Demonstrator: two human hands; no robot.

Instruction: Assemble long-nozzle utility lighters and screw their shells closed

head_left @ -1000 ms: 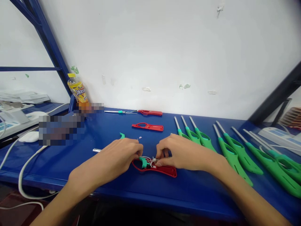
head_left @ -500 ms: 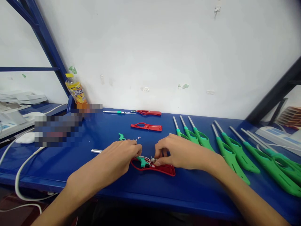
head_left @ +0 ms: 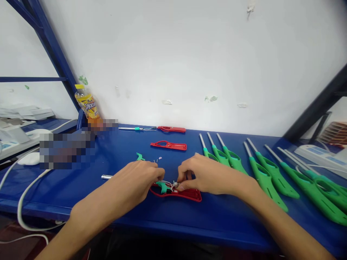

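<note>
A red lighter half-shell (head_left: 189,194) lies on the blue table, with a teal trigger piece (head_left: 162,187) and white wires inside it. Over its left end my left hand (head_left: 145,177) is closed, and what its fingers grip is hidden. A metal tube (head_left: 106,177) sticks out to the left from beneath that hand. My right hand (head_left: 193,173) pinches a small metal valve part (head_left: 175,184) at the shell's middle. Behind my left hand lie a loose teal piece (head_left: 140,157) and tiny parts.
Another red half-shell (head_left: 169,145) lies farther back, behind it an opened lighter (head_left: 172,129) with its tube. Several green lighters (head_left: 265,175) lie on the right. A yellow-capped bottle (head_left: 88,104) and a white cable (head_left: 23,196) are on the left.
The metal tube has shifted slightly left, and my left hand has tilted a little. My right hand has moved very slightly left, still at the valve part.
</note>
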